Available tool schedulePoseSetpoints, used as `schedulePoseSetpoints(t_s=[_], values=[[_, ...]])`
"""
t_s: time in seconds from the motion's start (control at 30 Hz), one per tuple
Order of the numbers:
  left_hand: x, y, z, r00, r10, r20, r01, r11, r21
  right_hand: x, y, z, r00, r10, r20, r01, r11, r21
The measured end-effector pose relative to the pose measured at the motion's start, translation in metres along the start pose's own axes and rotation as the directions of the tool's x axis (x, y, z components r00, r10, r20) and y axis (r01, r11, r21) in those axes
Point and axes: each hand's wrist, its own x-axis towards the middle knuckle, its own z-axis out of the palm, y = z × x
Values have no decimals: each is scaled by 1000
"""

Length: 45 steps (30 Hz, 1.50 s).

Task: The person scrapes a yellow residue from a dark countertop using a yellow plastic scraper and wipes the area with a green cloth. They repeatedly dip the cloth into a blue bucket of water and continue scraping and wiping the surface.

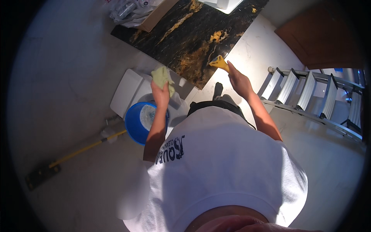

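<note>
My left hand [160, 94] is closed round a crumpled pale yellow-green cloth [162, 77], held just off the near left edge of the countertop. The countertop [181, 38] is dark stone with gold veins. In my right hand [240, 82] is a yellow scraper [219, 63], its head over the countertop's right edge; whether it touches the stone I cannot tell. Below my left hand a blue bucket [133, 123] holds sudsy liquid, and my left forearm hides part of it.
A white toilet [125, 91] stands behind the bucket. At the left lies a yellow-handled pole [85, 149] with a dark flat head. A metal stepladder [305, 92] is at the right. On the countertop are a cardboard box [154, 17] with plastic bags and a white sink [232, 5].
</note>
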Motion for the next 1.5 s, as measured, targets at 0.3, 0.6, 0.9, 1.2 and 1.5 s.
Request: schedulePoseSetpoints(t_s=[0.3,0.6,0.9,1.2,1.5], values=[[51,28,-8,950,264,-169,-261,964,41,-17,-6,17,999,40,-29,-41,998,-44],[117,64,66,938,329,109,-319,695,645,-16,-7,15,999,13,-41,-16,997,-72],[117,51,68,912,408,33,-347,729,590,23,-17,29,992,-104,-68,103,995,-15],[116,49,71,895,446,-9,-349,714,607,16,-17,25,1000,0,21,1,998,-70],[117,50,69,900,437,-8,-349,731,587,10,-14,23,1000,-22,19,23,997,-68]])
